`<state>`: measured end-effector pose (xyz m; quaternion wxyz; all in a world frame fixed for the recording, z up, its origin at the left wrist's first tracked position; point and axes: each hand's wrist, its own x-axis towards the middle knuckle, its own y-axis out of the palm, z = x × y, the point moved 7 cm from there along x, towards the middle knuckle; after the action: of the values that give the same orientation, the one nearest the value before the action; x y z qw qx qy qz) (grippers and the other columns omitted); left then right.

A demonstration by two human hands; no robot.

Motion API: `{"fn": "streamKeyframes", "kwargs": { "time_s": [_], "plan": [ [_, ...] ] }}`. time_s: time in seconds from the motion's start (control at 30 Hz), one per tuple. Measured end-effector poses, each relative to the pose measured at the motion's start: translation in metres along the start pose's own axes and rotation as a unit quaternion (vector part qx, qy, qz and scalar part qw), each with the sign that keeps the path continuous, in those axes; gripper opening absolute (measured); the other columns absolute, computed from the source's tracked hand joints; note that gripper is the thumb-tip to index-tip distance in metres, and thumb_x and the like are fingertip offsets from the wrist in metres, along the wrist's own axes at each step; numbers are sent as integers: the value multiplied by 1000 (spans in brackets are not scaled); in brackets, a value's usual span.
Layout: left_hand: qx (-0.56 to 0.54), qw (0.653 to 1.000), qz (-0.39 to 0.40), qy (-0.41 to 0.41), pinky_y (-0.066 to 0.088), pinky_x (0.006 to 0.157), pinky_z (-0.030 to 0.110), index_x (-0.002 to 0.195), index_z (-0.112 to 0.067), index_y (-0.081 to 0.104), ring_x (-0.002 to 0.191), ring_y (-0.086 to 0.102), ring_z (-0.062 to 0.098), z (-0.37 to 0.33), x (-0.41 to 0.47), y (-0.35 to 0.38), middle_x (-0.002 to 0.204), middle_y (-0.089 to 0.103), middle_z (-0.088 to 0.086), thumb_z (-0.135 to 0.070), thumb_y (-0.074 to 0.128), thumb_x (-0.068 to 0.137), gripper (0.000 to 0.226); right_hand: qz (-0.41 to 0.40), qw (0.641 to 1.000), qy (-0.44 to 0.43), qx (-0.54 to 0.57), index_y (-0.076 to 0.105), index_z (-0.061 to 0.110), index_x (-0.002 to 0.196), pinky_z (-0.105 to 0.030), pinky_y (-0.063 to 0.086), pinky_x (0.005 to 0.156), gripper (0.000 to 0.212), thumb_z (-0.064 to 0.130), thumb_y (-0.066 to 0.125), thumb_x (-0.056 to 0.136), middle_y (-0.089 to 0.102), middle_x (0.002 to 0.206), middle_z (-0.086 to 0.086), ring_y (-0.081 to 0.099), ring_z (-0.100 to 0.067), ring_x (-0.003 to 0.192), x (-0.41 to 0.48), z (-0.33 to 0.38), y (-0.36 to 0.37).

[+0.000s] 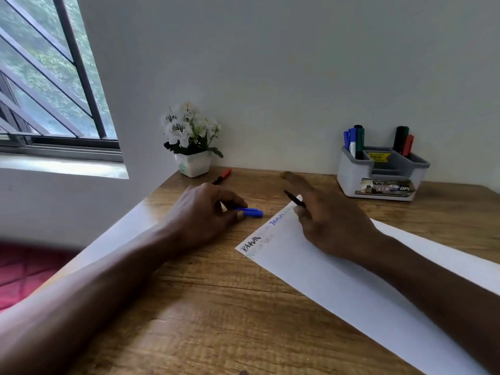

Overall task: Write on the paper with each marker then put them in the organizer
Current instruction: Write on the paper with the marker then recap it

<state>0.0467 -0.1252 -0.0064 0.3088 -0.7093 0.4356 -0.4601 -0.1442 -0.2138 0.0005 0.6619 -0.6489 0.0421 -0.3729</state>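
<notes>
Far left of both grips we see one window, and below it one red cloth off the desk edge.

The left grip rests on the desk, thumb and forefinger pinching one blue piece that sticks out to its right. We cannot tell whether it is a cap or a whole marker. Just beyond this grip lies one red marker, its near end hidden behind the knuckles. Past that stands one white pot of white flowers against the wall.

Between the two grips we see the left edge of one paper, which runs under the right grip and forearm. Several words in black, blue, faint green and faint orange sit along that edge.

The right grip lies over the paper's far corner and holds one thin dark marker, which points up and left from between thumb and fingers. One finger reaches forward, blurred.

Beyond and to the right of the right grip, well apart from it, stands one organizer. We count five markers upright in it. Its back left compartment holds two blue markers and one green marker. Its back right compartment holds one black marker and one second red marker.
</notes>
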Motion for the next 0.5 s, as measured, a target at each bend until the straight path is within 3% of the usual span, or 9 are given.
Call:
{"fn": "streamKeyframes", "kwargs": {
  "time_s": [0.1, 0.2, 0.27, 0.33, 0.43, 0.47, 0.5],
  "plan": [
    [50, 999, 11, 12, 47, 71, 26, 116, -44, 74, 80, 59, -3, -1, 2, 3, 100, 68, -18, -48, 68, 92, 25, -55, 986, 1, 158, 47, 42, 129, -30, 54, 63, 38, 18, 57, 101, 76, 96, 1, 69, -14, 73, 3, -2, -20],
    [78, 997, 27, 10, 40, 66, 21, 122, -43, 71, 81, 55, -3, 0, 4, 8, 101, 63, -16, -54, 64, 93, 32, -59, 904, 87, 415, 60, 26, 112, -24, 53, 57, 18, 12, 57, 102, 75, 84, -6, 69, -18, 63, 6, -11, -28],
    [82, 996, 33, 4, 45, 72, 22, 129, -41, 67, 91, 57, 0, 3, 4, 9, 109, 62, -14, -62, 61, 91, 44, -58, 854, 137, 499, 64, 19, 110, -30, 56, 61, 15, 10, 58, 101, 76, 87, -9, 70, -23, 65, 5, -17, -28],
    [97, 994, 47, -18, 49, 95, 35, 139, -41, 57, 121, 54, 12, 7, 2, 11, 133, 56, -9, -77, 55, 83, 66, -13, 797, 183, 575, 68, 15, 113, -33, 59, 66, 17, 13, 55, 103, 76, 94, -13, 73, -26, 73, 2, -21, -16],
    [132, 986, 89, -58, 35, 114, 49, 150, -42, 40, 147, 30, 20, 7, -4, 16, 160, 32, -6, -95, 37, 67, 99, 69, 658, 210, 720, 66, 8, 124, -34, 61, 76, 36, 12, 36, 105, 74, 109, -16, 74, -30, 93, -5, -20, 1],
    [132, 984, 100, -63, 32, 116, 51, 152, -41, 37, 149, 26, 20, 5, -6, 17, 164, 27, -5, -97, 34, 66, 103, 83, 626, 203, 749, 65, 7, 126, -34, 61, 79, 41, 7, 33, 101, 74, 112, -15, 73, -30, 100, -6, -18, 4],
    [125, 984, 111, -67, 31, 117, 51, 154, -38, 35, 151, 25, 20, 3, -7, 18, 166, 24, -5, -97, 35, 68, 105, 89, 618, 195, 756, 65, 6, 127, -34, 61, 81, 42, 2, 35, 97, 74, 114, -14, 72, -30, 105, -7, -18, 6]
  ]
}}
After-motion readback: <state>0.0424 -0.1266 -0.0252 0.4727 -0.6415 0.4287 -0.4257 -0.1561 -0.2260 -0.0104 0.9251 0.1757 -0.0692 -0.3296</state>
